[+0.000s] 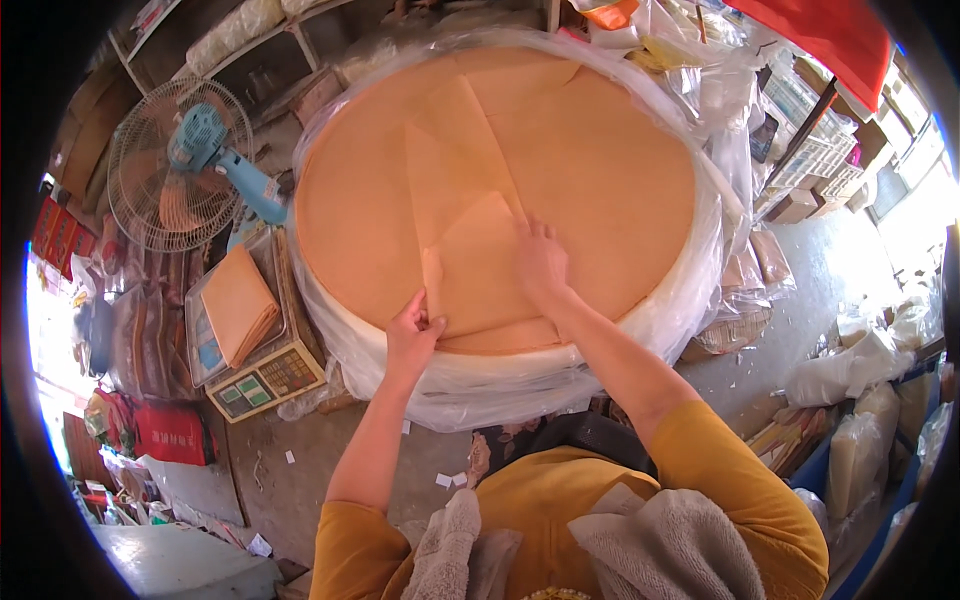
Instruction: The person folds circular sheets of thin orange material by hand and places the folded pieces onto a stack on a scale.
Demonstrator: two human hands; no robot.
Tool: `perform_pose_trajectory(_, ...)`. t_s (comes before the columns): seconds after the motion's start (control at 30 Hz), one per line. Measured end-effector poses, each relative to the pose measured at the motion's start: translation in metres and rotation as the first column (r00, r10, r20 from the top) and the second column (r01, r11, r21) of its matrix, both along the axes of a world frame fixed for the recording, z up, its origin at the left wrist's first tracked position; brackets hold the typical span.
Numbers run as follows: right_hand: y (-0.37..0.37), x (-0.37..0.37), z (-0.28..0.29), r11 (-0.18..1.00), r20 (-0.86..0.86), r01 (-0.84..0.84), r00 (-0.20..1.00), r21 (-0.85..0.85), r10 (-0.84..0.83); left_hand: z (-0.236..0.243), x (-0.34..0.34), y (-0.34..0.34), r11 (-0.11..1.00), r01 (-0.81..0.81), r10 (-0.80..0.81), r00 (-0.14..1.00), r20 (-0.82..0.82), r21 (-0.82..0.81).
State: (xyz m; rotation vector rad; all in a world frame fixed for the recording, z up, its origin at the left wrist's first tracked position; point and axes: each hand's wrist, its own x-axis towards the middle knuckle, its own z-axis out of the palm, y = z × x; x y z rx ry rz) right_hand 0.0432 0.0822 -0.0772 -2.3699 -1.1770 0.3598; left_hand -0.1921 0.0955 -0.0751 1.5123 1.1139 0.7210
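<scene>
A large round stack of thin orange-tan sheets [630,180], ringed by pale padding and clear plastic, sits in front of me. A strip of the top sheet is folded over lengthwise at its middle [468,260], with creased, overlapping layers. My left hand [410,330] pinches the lower left edge of that folded sheet near the rim. My right hand [543,262] lies on the sheet along the right side of the fold, fingers slightly bent and apart, touching its surface.
At left stand a blue fan [200,140] and a scale [268,378] with a tray holding folded tan sheets [238,300]. Shelves [250,45] line the back. Plastic-wrapped bundles [840,370] and crates [820,140] crowd the right. A red bag [175,435] lies at lower left.
</scene>
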Motion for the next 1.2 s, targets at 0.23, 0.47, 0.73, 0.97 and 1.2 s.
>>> perform_pose_trajectory(0.23,0.007,-0.002,-0.028,0.889,0.385,-0.456,0.827,0.035,0.409,0.015,0.003,0.004,0.997,0.057,-0.063,0.991,-0.119,-0.060)
perform_pose_trajectory(0.47,0.008,-0.002,-0.024,0.903,0.313,-0.430,0.857,-0.005,0.409,0.009,0.033,0.015,0.650,0.375,0.089,0.826,-0.556,0.661)
perform_pose_trajectory(0.73,0.014,0.018,0.014,0.883,0.209,-0.447,0.859,-0.142,0.468,-0.009,0.047,0.020,0.676,0.519,0.064,0.665,-0.744,0.523)
perform_pose_trajectory(0.97,0.025,0.025,-0.019,0.897,0.299,-0.441,0.856,-0.005,0.423,-0.003,0.049,0.015,0.646,0.551,0.113,0.616,-0.780,0.529)
perform_pose_trajectory(1.2,-0.009,0.000,-0.004,0.854,0.438,-0.516,0.755,-0.063,0.488,0.001,0.046,0.015,0.683,0.528,0.114,0.605,-0.788,0.504)
